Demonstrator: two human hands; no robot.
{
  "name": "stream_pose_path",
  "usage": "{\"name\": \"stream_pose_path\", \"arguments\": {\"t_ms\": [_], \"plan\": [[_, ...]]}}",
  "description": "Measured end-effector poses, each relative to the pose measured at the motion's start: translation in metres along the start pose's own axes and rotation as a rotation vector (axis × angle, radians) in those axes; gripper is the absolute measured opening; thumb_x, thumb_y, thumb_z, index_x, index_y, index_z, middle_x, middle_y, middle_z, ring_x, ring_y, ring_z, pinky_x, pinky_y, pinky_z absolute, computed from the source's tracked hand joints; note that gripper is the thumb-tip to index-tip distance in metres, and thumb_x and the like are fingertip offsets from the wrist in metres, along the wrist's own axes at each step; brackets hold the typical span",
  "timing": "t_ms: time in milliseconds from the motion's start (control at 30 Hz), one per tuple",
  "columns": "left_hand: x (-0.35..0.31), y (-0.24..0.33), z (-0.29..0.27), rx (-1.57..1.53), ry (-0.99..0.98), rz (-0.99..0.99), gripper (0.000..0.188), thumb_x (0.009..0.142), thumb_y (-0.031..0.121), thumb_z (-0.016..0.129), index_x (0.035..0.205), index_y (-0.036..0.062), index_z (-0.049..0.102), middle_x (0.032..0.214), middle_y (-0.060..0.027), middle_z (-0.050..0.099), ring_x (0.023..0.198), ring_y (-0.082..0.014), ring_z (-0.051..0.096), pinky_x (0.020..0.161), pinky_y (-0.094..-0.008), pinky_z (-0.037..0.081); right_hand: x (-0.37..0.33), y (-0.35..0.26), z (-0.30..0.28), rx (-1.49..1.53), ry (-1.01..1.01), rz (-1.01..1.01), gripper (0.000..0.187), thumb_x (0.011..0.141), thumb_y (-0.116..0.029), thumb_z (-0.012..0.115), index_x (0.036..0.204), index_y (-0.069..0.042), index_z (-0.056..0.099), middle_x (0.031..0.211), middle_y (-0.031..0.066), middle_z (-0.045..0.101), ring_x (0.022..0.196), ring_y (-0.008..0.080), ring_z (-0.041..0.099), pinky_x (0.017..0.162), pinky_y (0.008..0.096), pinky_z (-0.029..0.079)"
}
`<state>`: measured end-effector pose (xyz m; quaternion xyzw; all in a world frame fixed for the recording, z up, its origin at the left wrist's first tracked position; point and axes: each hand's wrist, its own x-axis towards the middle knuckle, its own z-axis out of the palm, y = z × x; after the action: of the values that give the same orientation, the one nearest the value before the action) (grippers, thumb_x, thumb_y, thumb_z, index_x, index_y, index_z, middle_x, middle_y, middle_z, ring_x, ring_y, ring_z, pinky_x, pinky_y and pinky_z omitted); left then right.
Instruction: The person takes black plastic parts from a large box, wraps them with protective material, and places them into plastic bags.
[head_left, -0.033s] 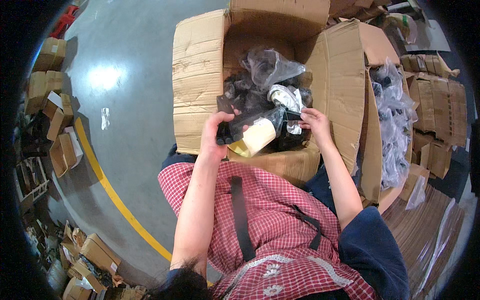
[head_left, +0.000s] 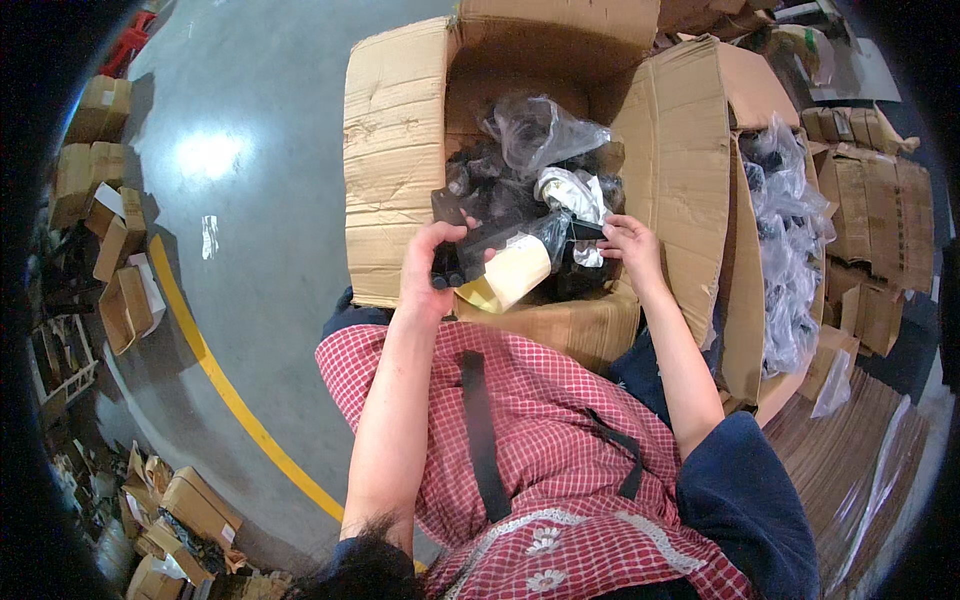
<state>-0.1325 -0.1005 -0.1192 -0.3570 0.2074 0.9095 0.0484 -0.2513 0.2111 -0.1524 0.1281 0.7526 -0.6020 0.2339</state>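
My left hand (head_left: 428, 265) is closed around a black plastic part (head_left: 446, 262) with rounded ends, at the near left of an open cardboard box (head_left: 395, 170). On the right, my right hand (head_left: 632, 248) pinches the end of a flat black piece (head_left: 585, 231) between thumb and fingers. Whether the two black pieces are joined cannot be made out. Between the hands sits a cream-yellow roll (head_left: 522, 270), its lower end bright yellow. White crumpled wrapping (head_left: 570, 193) lies just beyond it. Farther in, a clear plastic bag (head_left: 545, 138) rests over dark items, partly hidden.
Against the right flap stands another carton (head_left: 745, 300) full of bagged items (head_left: 785, 260). Stacked flattened cardboard (head_left: 850, 450) lies at lower right. Several cartons (head_left: 125, 300) line the left side, beyond a yellow floor line (head_left: 235, 400). The box stands close against my checked apron (head_left: 560, 420).
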Motion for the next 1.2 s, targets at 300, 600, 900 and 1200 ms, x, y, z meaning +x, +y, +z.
{"name": "stream_pose_path", "arguments": {"t_ms": [300, 600, 900, 1200], "plan": [[-0.001, -0.001, 0.009, 0.023, 0.013, -0.001, 0.030, 0.080, 0.005, 0.061, 0.109, 0.0018, 0.059, 0.103, -0.0108, 0.063, 0.093, -0.0268, 0.064, 0.075, -0.0426, 0.064, -0.029, 0.053, 0.038, -1.271, -0.353, 0.153, 0.054, 0.082, -0.049, 0.076, 0.106, -0.002, 0.074, 0.098, 0.0194, 0.074, 0.092, 0.0321, 0.072, 0.079, 0.0433, 0.056], [-0.011, 0.008, 0.012, 0.097, 0.021, -0.072, 0.028, 0.083, 0.005, 0.057, 0.111, 0.0021, 0.059, 0.103, -0.0108, 0.063, 0.090, -0.0266, 0.065, 0.073, -0.0408, 0.064, -0.020, 0.004, 0.020, -0.506, -0.393, 0.286, 0.032, 0.081, -0.031, 0.072, 0.083, 0.001, 0.075, 0.072, 0.0036, 0.068, 0.066, 0.0133, 0.060, 0.063, 0.0306, 0.048], [-0.006, -0.001, 0.009, 0.126, -0.131, -0.115, 0.033, 0.085, 0.010, 0.063, 0.118, 0.0028, 0.061, 0.105, -0.0102, 0.064, 0.098, -0.0257, 0.065, 0.073, -0.0402, 0.064, -0.089, -0.127, -0.009, 0.286, -0.479, 0.165, 0.018, 0.089, -0.014, 0.075, 0.102, -0.002, 0.071, 0.094, 0.0032, 0.072, 0.084, 0.0108, 0.066, 0.078, 0.0257, 0.052], [-0.014, -0.002, 0.021, 0.131, -0.194, -0.288, 0.057, 0.098, 0.056, 0.057, 0.121, 0.0037, 0.060, 0.106, -0.0107, 0.066, 0.090, -0.0259, 0.067, 0.064, -0.0458, 0.063, -0.121, -0.138, 0.061, -0.707, -0.045, -1.041, 0.020, 0.083, 0.000, 0.075, 0.103, -0.002, 0.070, 0.100, 0.0095, 0.071, 0.099, 0.0236, 0.067, 0.086, 0.0348, 0.054]]}}
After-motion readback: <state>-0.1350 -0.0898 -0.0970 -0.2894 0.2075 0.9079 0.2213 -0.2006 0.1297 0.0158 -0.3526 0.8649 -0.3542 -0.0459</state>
